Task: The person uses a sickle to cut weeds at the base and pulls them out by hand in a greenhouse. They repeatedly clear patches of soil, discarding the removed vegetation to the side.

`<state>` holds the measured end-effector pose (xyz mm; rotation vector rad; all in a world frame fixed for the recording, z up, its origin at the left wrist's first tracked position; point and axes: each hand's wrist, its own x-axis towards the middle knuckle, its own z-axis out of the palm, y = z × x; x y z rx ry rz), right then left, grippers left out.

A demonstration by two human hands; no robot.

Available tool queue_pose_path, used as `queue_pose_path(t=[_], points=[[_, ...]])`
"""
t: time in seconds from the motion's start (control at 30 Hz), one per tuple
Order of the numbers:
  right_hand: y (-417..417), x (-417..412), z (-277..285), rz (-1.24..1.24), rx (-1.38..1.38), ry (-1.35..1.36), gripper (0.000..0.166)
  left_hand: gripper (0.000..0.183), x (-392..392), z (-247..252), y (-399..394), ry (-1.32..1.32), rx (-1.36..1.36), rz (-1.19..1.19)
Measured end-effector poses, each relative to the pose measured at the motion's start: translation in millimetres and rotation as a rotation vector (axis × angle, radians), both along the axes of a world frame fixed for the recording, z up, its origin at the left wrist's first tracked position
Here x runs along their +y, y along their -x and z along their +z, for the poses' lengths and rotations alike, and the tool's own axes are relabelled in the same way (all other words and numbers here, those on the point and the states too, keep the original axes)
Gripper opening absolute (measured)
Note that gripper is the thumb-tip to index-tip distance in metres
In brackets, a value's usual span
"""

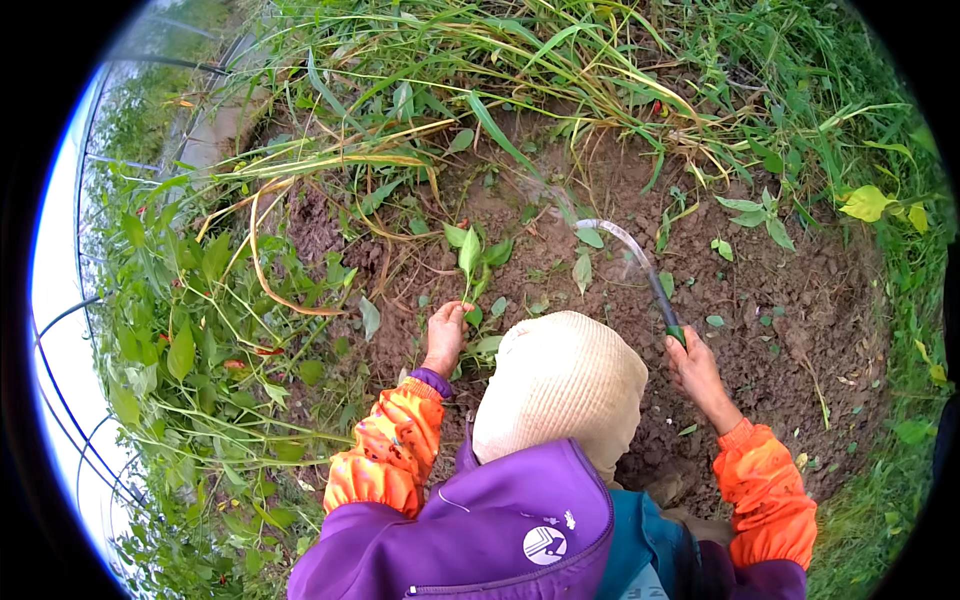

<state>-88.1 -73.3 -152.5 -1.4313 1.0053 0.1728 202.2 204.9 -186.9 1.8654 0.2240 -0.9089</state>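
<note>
My left hand (445, 337) pinches the thin stem of a small green leafy sprig (469, 255) between thumb and fingers. The sprig's leaves point away from me, just above bare brown soil (780, 330). In my right hand (699, 369) is a sickle, gripped by its green handle (676, 334). Its curved metal blade (634, 251) arcs up and left, with the tip over the soil. Between my hands bulges cream ribbed cloth (562, 382), seemingly over a bent knee; it hides the ground beneath.
Pepper plants (180, 352) with red peppers (268, 351) crowd the left side. Long grass (525, 60) leans across the far edge, and more weeds (907, 300) grow on the right. Curved frame tubes (67, 311) stand at the far left. Loose leaves (582, 271) lie on the soil.
</note>
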Motion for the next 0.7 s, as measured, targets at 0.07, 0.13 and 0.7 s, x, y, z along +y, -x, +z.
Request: queue_pose_path(t=[0.07,0.13,0.7], points=[[2,-4,-2,0.025,0.046,0.042,0.022,0.020,-4,5,6,-0.088,-0.111,-0.134],[4,-7,-4,0.039,-0.008,0.114,0.023,0.018,-6,10,15,-0.047,-0.166,-0.077],[22,-13,-8,0.042,-0.131,0.103,0.024,0.020,-29,20,26,0.053,-0.151,0.087]])
